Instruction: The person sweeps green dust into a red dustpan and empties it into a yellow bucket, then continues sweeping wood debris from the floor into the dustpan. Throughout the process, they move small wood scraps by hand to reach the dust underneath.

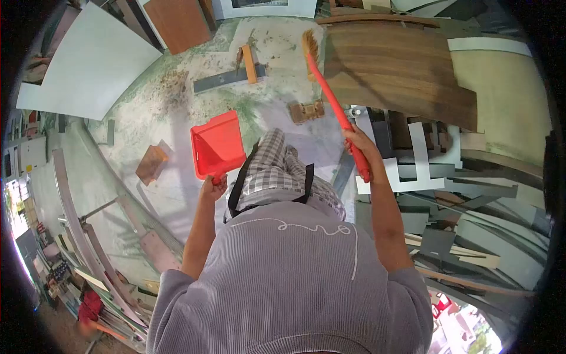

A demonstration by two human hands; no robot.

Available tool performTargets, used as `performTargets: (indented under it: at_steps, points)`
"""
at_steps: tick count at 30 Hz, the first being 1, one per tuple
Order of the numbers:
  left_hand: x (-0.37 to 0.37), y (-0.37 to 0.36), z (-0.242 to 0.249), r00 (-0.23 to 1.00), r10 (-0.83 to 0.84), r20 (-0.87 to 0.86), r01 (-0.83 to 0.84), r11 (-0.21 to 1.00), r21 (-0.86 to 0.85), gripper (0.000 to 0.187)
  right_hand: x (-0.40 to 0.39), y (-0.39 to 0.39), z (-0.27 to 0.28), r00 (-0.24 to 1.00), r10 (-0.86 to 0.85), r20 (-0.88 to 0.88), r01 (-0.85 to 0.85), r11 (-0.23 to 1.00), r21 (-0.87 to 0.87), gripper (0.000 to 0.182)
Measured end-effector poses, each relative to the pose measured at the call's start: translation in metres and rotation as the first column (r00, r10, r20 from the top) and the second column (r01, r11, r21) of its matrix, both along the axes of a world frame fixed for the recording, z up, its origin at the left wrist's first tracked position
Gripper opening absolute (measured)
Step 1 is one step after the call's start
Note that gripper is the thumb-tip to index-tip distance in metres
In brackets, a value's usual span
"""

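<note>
My left hand (pixel 214 187) is closed round the short handle of a red dustpan (pixel 219 144), held to the left of my legs with its wide mouth facing away from me. In my right hand (pixel 362 146) is the long red handle of a hand brush (pixel 330 94). Its tan bristles (pixel 311 50) reach up to the left edge of a brown wooden panel (pixel 389 71). Sawdust and brown debris (pixel 174 88) lie scattered on the pale, greenish floor (pixel 277 35).
Ahead, an orange-brown wood strip (pixel 249 64) crosses a grey strip (pixel 221 81). Wood blocks stand at left (pixel 152 164) and centre (pixel 307 111). A large white panel (pixel 88 65) leans at upper left. Stacked offcuts (pixel 471 230) fill the right side. Long boards (pixel 88 218) run along the left.
</note>
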State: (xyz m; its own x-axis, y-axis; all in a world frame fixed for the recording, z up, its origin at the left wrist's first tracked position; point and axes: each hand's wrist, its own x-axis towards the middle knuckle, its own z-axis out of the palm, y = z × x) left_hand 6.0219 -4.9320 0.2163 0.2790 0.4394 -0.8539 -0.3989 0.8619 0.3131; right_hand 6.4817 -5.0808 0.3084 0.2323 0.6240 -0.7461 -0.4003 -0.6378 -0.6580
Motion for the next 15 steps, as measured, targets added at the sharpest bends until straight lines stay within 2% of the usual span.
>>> performTargets:
  at_steps: [1,2,3,5,6,8,9,11,12,13,15]
  points:
    - [0.007,-0.006,0.008,1.0,-0.019,0.008,0.018,0.993,0.114,0.032,0.008,0.002,0.007,0.999,0.022,0.027,-0.023,1.0,0.021,0.032]
    - [0.0,-0.009,-0.018,0.999,0.002,-0.032,0.0,0.998,0.062,0.029,0.012,0.0,0.015,1.0,-0.002,0.022,0.001,0.999,0.052,0.033]
    - [0.012,-0.014,-0.001,0.984,0.05,-0.169,-0.049,0.999,0.015,0.025,0.014,0.0,0.018,1.0,-0.002,0.023,0.001,0.998,0.059,0.033]
    - [0.013,-0.021,-0.002,0.975,0.042,-0.217,-0.067,0.992,-0.111,0.022,0.02,-0.007,0.02,1.0,-0.026,-0.006,0.026,0.997,0.079,0.034]
    - [0.009,-0.025,-0.008,0.977,0.032,-0.21,-0.057,0.992,-0.112,0.022,0.019,-0.011,0.021,0.999,-0.036,0.0,0.036,0.996,0.08,0.034]
    - [-0.006,-0.026,-0.03,0.996,-0.056,-0.073,0.038,0.975,-0.219,0.022,0.016,-0.02,0.021,1.0,0.004,0.022,-0.006,0.994,0.111,0.04]
    - [-0.007,-0.023,-0.041,0.996,-0.068,-0.061,0.054,0.975,-0.213,0.022,0.015,-0.022,0.02,0.999,-0.009,0.036,0.005,0.993,0.116,0.04]
    - [-0.009,-0.026,-0.068,0.984,-0.107,-0.142,0.068,0.964,-0.256,0.02,0.013,-0.032,0.014,0.996,0.015,0.092,-0.016,1.0,0.017,0.041]
    - [-0.029,-0.023,-0.102,0.981,-0.167,0.1,0.187,0.95,-0.249,0.019,0.014,-0.035,0.01,1.0,-0.007,0.027,0.006,1.0,0.021,0.04]
    - [-0.004,-0.021,-0.093,0.993,-0.043,-0.108,0.009,0.956,-0.294,0.019,0.017,-0.039,0.013,0.999,0.01,0.036,-0.01,1.0,0.005,0.04]
    - [0.002,-0.023,-0.096,0.994,0.059,-0.097,-0.083,0.959,-0.271,0.022,0.017,-0.039,0.019,0.998,0.034,0.051,-0.034,0.999,-0.001,0.038]
